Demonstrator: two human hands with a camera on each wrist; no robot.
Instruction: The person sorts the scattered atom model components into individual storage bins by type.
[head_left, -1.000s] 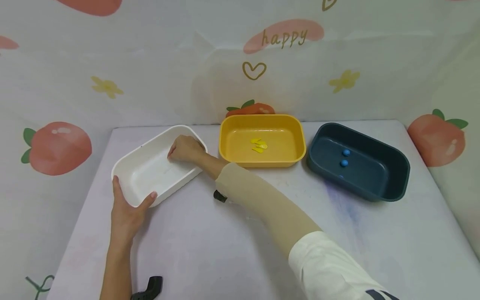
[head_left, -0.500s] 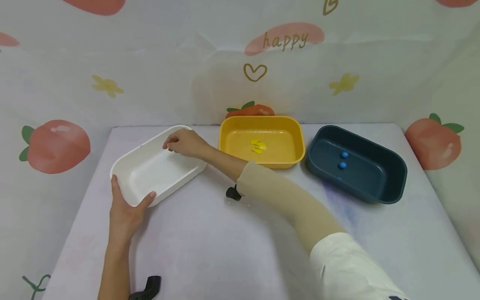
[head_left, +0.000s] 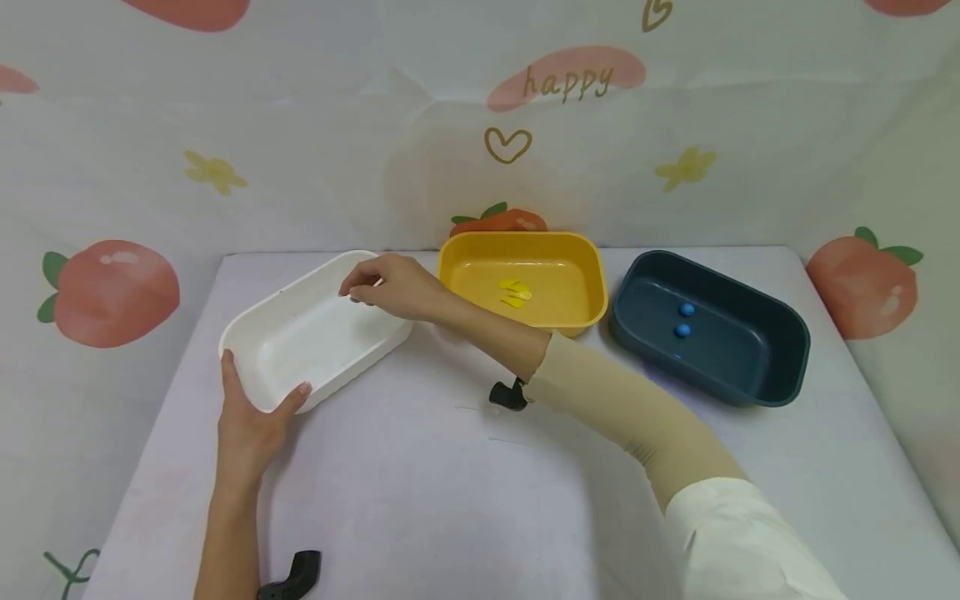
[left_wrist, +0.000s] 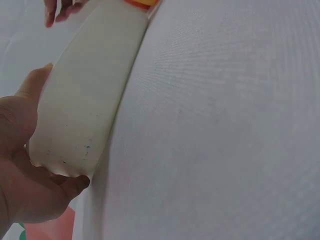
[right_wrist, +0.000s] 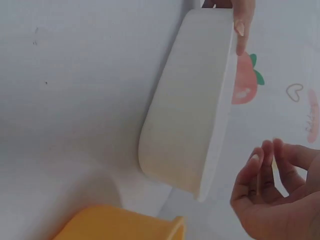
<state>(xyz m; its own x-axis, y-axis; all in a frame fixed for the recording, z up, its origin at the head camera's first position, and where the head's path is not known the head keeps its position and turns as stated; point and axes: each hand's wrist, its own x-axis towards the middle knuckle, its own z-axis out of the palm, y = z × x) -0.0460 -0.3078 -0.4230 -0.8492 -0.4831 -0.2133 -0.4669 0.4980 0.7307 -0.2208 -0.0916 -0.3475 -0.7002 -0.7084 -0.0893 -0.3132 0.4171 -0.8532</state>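
A white tray [head_left: 296, 325] lies slanted on the left of the table, with nothing that I can make out inside it. My left hand [head_left: 251, 425] grips its near-left corner, thumb against the front rim and fingers round the end, as the left wrist view confirms. Above the tray's far-right end hovers my right hand [head_left: 393, 286], touching nothing. Its fingers bend loosely towards the thumb; in the right wrist view the fingertips [right_wrist: 254, 159] come close to the thumb, and I see no object between them.
Right of the white tray stands a yellow tray [head_left: 558, 321] with several small yellow pieces [head_left: 515, 292]. Farther right, a dark blue tray [head_left: 750, 300] contains small blue balls [head_left: 684, 320]. A printed cloth [head_left: 375, 125] hangs behind the white table [head_left: 420, 500].
My right hand has risen from inside the white tray and shifted right, its fist loosening into lightly bent fingers. My left hand and the trays have stayed put.
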